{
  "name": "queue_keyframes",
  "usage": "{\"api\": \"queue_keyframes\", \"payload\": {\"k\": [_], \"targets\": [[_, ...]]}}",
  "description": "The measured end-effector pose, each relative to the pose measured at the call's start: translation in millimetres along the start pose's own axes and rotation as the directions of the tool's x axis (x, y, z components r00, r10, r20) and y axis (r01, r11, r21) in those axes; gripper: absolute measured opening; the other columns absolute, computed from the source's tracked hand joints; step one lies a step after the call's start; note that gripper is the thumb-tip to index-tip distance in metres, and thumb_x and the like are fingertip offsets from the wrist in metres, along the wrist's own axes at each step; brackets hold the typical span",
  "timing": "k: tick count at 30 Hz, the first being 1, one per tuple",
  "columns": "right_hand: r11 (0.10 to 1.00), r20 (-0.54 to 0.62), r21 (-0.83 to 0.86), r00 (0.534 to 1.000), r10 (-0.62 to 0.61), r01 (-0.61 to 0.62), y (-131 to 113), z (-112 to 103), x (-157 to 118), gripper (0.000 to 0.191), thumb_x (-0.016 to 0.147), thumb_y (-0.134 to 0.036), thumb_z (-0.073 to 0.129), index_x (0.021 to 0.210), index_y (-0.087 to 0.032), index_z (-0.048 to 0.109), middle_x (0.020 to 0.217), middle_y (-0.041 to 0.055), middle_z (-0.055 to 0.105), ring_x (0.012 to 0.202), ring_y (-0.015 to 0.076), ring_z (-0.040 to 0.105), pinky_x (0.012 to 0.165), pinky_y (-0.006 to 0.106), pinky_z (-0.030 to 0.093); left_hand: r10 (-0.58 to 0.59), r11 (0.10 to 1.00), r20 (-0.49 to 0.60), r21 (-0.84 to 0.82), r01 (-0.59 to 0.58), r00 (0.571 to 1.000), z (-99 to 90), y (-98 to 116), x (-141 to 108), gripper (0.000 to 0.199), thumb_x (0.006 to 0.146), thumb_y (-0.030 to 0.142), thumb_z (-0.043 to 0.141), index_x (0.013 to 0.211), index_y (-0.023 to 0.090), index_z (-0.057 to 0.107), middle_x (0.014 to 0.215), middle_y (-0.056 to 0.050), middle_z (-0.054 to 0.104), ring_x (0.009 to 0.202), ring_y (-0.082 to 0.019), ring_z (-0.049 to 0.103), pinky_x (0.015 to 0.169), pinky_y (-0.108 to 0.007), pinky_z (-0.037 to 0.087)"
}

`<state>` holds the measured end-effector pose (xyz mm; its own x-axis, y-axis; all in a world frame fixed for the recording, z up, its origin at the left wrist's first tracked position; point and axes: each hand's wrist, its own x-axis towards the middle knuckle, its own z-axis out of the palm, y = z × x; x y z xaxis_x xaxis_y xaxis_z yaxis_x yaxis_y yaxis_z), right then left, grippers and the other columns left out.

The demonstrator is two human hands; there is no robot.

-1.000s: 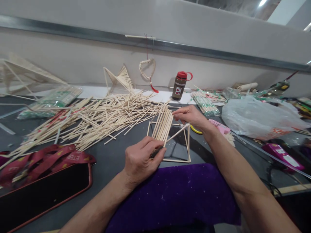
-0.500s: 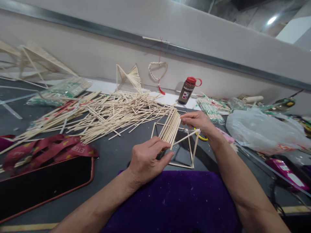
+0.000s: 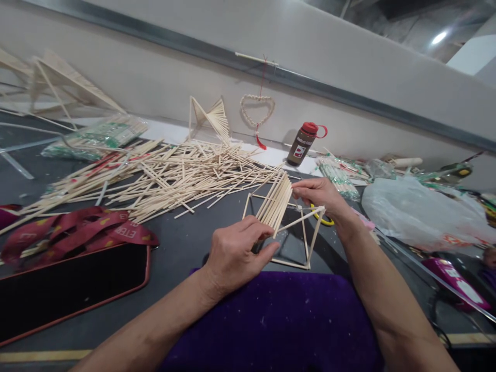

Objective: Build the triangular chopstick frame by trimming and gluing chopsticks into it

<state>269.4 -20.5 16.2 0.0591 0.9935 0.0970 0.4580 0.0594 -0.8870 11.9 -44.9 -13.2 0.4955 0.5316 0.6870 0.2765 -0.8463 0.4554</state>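
Observation:
A small frame of thin wooden sticks stands on the dark table. Across it slants a tight row of wooden sticks. My left hand is at the row's near end, thumb and forefinger curled round the tip of the outermost stick. At the far end, my right hand pinches with bent fingers against that same side of the row. Its fingertips are partly hidden.
Behind lies a heap of loose sticks. A twisted stick model and a red-capped bottle stand by the wall. Left are a phone and a red lanyard; right, yellow-handled scissors and a plastic bag.
The view has shifted slightly, so the background sits a little further right. Both hands keep nearly the same places at the two ends of the stick row.

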Motion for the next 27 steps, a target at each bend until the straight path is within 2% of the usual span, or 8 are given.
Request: {"api": "queue_keyframes", "payload": {"k": [6,11,20,27], "targets": [[1.000,0.020,0.011,1.000,-0.017,0.017,1.7,-1.2,0.4,0.016,0.073,-0.029,0.067,0.084,-0.022,0.077,0.064,-0.0012,0.062,0.047,0.0048,0.042,0.045,0.022,0.031,-0.019,0.995,0.010,0.102,0.018,1.000,0.4,3.1,-0.8,0.011,0.075,0.026,0.068,0.078,0.017,0.063,0.071,0.000,0.061,0.058,-0.010,0.056,0.051,-0.022,0.042],[1.000,0.022,0.008,1.000,-0.016,0.016,0.3,-0.7,0.2,0.016,0.074,-0.028,0.066,0.084,-0.022,0.076,0.064,-0.0013,0.062,0.047,0.0050,0.042,0.045,0.022,0.030,0.014,0.978,-0.002,0.206,-0.013,1.000,3.0,6.6,0.5,0.006,0.079,0.024,0.062,0.077,0.018,0.062,0.073,0.000,0.063,0.065,-0.013,0.062,0.057,-0.024,0.045],[1.000,0.029,0.001,0.999,-0.016,0.016,-1.1,-0.8,0.8,0.019,0.074,-0.030,0.066,0.085,-0.018,0.075,0.064,-0.0012,0.061,0.047,0.0051,0.040,0.045,0.022,0.029,0.118,0.900,0.003,0.422,-0.108,0.993,6.6,9.5,3.3,0.010,0.082,0.026,0.058,0.075,0.020,0.062,0.069,0.001,0.063,0.061,-0.015,0.061,0.051,-0.028,0.040],[0.999,0.006,0.020,1.000,0.026,-0.026,-3.8,0.3,0.7,0.018,0.072,-0.032,0.067,0.082,-0.020,0.075,0.061,-0.0012,0.062,0.046,0.0053,0.040,0.044,0.023,0.030,0.200,0.886,-0.058,0.436,-0.155,0.978,3.3,6.5,5.9,0.004,0.079,0.019,0.062,0.076,0.021,0.061,0.069,0.002,0.065,0.061,-0.014,0.062,0.052,-0.027,0.040]]}}
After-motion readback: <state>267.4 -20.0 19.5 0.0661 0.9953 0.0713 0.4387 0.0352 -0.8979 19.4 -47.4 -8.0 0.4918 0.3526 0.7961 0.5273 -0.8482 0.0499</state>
